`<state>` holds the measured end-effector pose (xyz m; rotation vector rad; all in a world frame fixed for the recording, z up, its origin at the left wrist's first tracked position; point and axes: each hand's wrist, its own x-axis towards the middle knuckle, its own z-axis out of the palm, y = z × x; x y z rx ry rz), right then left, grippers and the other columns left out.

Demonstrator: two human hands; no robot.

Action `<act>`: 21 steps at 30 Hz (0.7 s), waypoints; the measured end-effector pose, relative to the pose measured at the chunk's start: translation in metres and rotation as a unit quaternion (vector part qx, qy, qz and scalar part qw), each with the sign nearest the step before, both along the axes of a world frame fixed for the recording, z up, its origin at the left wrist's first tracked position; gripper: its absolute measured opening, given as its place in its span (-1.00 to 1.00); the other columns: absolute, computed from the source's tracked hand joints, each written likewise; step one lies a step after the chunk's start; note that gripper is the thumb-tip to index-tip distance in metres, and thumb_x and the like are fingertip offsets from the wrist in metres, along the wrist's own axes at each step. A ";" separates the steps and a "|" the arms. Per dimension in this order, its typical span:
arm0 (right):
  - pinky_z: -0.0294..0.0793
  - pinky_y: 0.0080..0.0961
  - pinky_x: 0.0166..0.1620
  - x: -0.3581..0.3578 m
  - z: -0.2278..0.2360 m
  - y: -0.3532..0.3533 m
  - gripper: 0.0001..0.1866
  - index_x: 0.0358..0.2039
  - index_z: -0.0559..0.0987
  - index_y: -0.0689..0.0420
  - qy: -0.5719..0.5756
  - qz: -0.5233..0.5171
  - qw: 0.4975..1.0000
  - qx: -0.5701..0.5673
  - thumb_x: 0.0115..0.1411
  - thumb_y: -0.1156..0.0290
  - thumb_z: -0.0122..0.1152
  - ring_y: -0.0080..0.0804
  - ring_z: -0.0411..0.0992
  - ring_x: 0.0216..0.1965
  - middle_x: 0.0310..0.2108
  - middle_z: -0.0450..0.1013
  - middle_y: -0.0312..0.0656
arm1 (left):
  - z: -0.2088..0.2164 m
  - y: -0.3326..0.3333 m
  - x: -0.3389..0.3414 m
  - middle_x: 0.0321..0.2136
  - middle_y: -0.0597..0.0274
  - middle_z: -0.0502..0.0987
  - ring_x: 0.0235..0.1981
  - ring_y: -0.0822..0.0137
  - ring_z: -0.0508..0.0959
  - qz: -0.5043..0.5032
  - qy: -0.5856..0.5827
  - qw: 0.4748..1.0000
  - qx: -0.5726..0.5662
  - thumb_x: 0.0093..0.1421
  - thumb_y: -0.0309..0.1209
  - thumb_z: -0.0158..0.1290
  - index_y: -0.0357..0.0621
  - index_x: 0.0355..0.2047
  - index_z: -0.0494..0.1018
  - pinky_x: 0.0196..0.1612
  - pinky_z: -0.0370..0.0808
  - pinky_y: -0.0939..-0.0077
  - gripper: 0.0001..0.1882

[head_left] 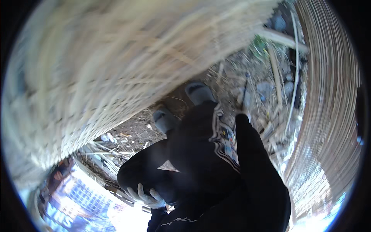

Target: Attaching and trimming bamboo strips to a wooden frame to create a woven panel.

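Observation:
My left hand (pixel 148 197), in a pale glove, lies on my bent left knee with its fingers spread and nothing in them. My right arm reaches forward in a black sleeve. At its end my right hand (pixel 246 113) is small and mostly hidden by the cuff. A thin, dark, blade-like tool (pixel 244 92) sticks out ahead of it, pointing away from me over the littered ground. The fingers around it are blurred. A large woven bamboo panel (pixel 127 73) leans across the left and top, close to my feet.
Grey slippers (pixel 165 120) are on my feet on bare soil. Cut bamboo pieces (pixel 275 73), a long pale strip (pixel 296 65), stones (pixel 266 88) and dry scraps lie to the right. A wall of thin upright slats (pixel 328 89) curves along the right. A printed banner (pixel 83 197) is behind left.

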<state>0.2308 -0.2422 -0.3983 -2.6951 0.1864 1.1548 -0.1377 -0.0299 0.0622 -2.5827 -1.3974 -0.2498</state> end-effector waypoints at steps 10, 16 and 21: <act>0.57 0.08 0.10 0.039 0.032 0.069 -0.24 0.39 0.36 0.16 -0.014 0.181 0.982 0.055 0.30 0.00 0.27 0.25 0.60 0.05 -0.04 0.61 0.32 | 0.013 -0.009 0.026 0.28 -0.22 0.38 0.31 -0.55 0.29 -0.015 -0.066 0.992 -0.111 0.03 -0.22 0.32 0.07 0.07 0.63 0.34 0.27 -0.48 -0.47; 0.57 0.09 0.09 0.050 0.029 0.091 -0.23 0.41 0.34 0.16 0.005 0.222 0.975 0.011 0.31 0.01 0.25 0.25 0.61 0.04 -0.05 0.62 0.31 | 0.016 0.000 0.036 0.29 -0.12 0.40 0.32 -0.49 0.32 -0.001 -0.060 0.988 -0.144 0.04 -0.22 0.35 0.17 0.13 0.59 0.35 0.26 -0.50 -0.42; 0.57 0.09 0.08 0.058 0.024 0.115 -0.23 0.42 0.33 0.16 0.016 0.242 0.970 -0.016 0.32 0.02 0.24 0.26 0.61 0.02 -0.06 0.62 0.31 | 0.014 0.017 0.044 0.30 -0.08 0.41 0.31 -0.44 0.34 -0.014 -0.064 0.988 -0.141 0.04 -0.20 0.36 0.18 0.11 0.59 0.34 0.27 -0.49 -0.43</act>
